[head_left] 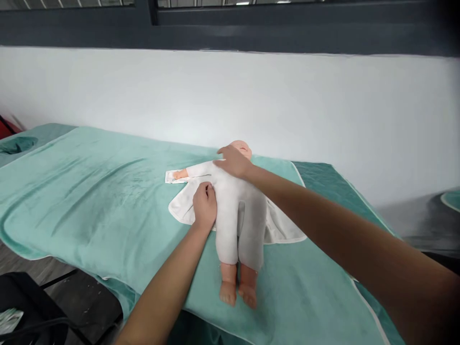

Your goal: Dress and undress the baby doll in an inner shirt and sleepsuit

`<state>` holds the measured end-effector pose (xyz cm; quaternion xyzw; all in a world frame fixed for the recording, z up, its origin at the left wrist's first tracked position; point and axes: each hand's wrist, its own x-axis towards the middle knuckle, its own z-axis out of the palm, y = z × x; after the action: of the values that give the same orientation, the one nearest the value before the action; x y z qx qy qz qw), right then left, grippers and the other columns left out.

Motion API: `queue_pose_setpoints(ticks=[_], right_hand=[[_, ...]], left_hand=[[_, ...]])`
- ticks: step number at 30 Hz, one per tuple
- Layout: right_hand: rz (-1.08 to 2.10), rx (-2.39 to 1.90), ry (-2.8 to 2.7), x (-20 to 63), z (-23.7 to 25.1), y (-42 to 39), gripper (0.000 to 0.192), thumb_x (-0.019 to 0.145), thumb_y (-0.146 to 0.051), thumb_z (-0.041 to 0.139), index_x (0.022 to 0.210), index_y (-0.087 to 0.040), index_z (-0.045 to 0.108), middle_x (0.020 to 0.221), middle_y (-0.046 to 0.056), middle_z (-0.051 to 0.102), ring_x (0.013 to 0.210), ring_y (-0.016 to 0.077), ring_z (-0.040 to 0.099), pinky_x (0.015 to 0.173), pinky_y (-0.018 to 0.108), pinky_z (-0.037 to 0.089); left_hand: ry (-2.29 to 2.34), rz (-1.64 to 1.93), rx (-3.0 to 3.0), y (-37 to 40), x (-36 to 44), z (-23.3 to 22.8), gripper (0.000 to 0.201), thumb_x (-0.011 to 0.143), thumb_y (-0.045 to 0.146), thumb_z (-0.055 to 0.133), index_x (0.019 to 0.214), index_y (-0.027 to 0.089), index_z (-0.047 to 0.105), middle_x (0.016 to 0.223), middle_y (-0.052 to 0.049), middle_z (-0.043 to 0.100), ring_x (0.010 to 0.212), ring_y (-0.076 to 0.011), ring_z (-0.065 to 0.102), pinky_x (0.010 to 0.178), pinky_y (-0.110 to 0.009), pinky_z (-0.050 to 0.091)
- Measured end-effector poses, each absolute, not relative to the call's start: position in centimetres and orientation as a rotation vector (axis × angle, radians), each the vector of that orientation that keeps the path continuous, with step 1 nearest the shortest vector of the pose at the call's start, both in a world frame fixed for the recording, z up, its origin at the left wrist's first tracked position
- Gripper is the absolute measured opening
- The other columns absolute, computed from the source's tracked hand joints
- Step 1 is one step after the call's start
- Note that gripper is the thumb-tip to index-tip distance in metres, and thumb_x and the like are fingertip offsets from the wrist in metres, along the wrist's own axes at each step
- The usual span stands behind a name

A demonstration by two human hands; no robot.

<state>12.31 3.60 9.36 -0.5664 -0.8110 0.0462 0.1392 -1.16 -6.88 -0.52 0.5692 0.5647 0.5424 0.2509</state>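
Note:
A baby doll (230, 201) with a white cloth body lies on its back, bare feet toward me. Beneath it a white baby shirt (181, 206) is spread flat, showing on both sides. The doll's arm on the left stretches out over one sleeve of the shirt; its other arm is hidden behind my right forearm. My left hand (205, 205) is closed beside the doll's waist, apparently gripping the shirt there, though its fingertips are hidden. Across the doll's upper chest and neck rests my right hand (235, 162), fingers apart, partly covering the head (242, 147).
A green blanket (89, 191) with pale edging covers the table. Behind it runs a white wall (215, 96) below a dark frame. At the lower left stands a black object (32, 302) near the floor.

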Motion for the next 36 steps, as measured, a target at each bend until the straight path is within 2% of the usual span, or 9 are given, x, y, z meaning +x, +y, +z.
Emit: queue_pose_setpoints(ticks=[3,6,11,14,19,23,28,31,36], right_hand=[[0.151,-1.612,-2.594,8.9,8.4,4.7,0.049,0.089,-0.042,0.057,0.131,-0.017,0.055,0.142,0.015,0.052,0.128,0.0327,0.048,0.099,0.043,0.046],[0.119,-1.608,-2.730,7.3,7.3,6.1,0.044,0.088,-0.042,0.058,0.125,-0.019,0.058,0.138,0.015,0.054,0.127,0.0347,0.047,0.095,0.045,0.047],[0.197,-1.578,-2.793,6.7,6.6,7.4,0.022,0.087,-0.036,0.057,0.103,-0.023,0.064,0.120,0.011,0.064,0.101,0.0283,0.062,0.076,0.037,0.049],[0.206,-1.614,-2.750,7.0,6.9,7.3,0.025,0.089,-0.041,0.054,0.104,-0.023,0.062,0.112,0.009,0.068,0.089,0.0261,0.065,0.069,0.035,0.047],[0.224,-1.679,-2.622,7.9,7.4,6.6,0.040,0.089,-0.049,0.055,0.119,-0.024,0.056,0.116,0.009,0.070,0.097,0.0288,0.065,0.071,0.036,0.046],[0.267,-1.654,-2.552,8.9,7.8,5.5,0.042,0.088,-0.049,0.057,0.122,-0.025,0.056,0.119,0.008,0.070,0.102,0.0288,0.065,0.075,0.036,0.047],[0.390,-1.537,-2.523,11.0,8.7,4.1,0.041,0.088,-0.052,0.058,0.122,-0.029,0.060,0.122,0.005,0.069,0.105,0.0269,0.064,0.085,0.036,0.048],[0.484,-1.444,-2.544,12.2,9.0,3.2,0.042,0.088,-0.055,0.059,0.122,-0.030,0.063,0.123,0.004,0.069,0.107,0.0266,0.063,0.089,0.036,0.047],[0.431,-1.442,-2.601,12.6,8.8,2.0,0.043,0.091,-0.060,0.054,0.120,-0.030,0.064,0.122,0.004,0.069,0.107,0.0267,0.063,0.086,0.035,0.047]], left_hand=[[1.743,1.267,1.845,-5.2,-1.8,-0.7,0.025,0.096,0.015,0.041,0.107,0.016,0.063,0.106,-0.011,0.069,0.099,-0.0244,0.061,0.087,-0.037,0.046],[1.877,0.952,2.192,-3.8,-2.0,-0.5,0.028,0.094,0.009,0.041,0.113,0.014,0.062,0.120,-0.015,0.064,0.109,-0.0276,0.056,0.093,-0.041,0.044],[2.017,0.693,2.370,-2.8,-2.2,-0.1,0.028,0.095,0.011,0.042,0.114,0.016,0.062,0.125,-0.015,0.061,0.115,-0.0314,0.049,0.093,-0.047,0.042],[2.082,0.740,2.304,-2.1,-2.8,-0.2,0.021,0.096,0.019,0.048,0.110,0.019,0.062,0.121,-0.013,0.061,0.116,-0.0317,0.049,0.093,-0.048,0.041],[2.156,0.823,2.090,-0.6,-4.2,-0.7,0.023,0.093,0.035,0.058,0.108,0.019,0.062,0.120,-0.014,0.061,0.115,-0.0327,0.052,0.090,-0.045,0.043],[2.051,1.016,1.986,0.0,-4.9,-1.0,0.011,0.093,0.031,0.057,0.094,0.022,0.063,0.105,-0.010,0.066,0.107,-0.0283,0.056,0.087,-0.039,0.043],[1.801,1.467,1.664,0.3,-5.4,-0.9,0.011,0.088,0.028,0.060,0.080,0.020,0.060,0.083,-0.003,0.065,0.080,-0.0187,0.058,0.074,-0.029,0.041],[1.681,1.515,1.460,0.5,-5.7,-0.9,0.012,0.084,0.028,0.061,0.076,0.019,0.060,0.076,-0.002,0.064,0.071,-0.0169,0.056,0.068,-0.027,0.039],[1.620,1.667,1.273,0.7,-6.5,-1.0,0.012,0.081,0.017,0.050,0.069,0.020,0.051,0.068,0.002,0.059,0.066,-0.0147,0.051,0.062,-0.024,0.035]])
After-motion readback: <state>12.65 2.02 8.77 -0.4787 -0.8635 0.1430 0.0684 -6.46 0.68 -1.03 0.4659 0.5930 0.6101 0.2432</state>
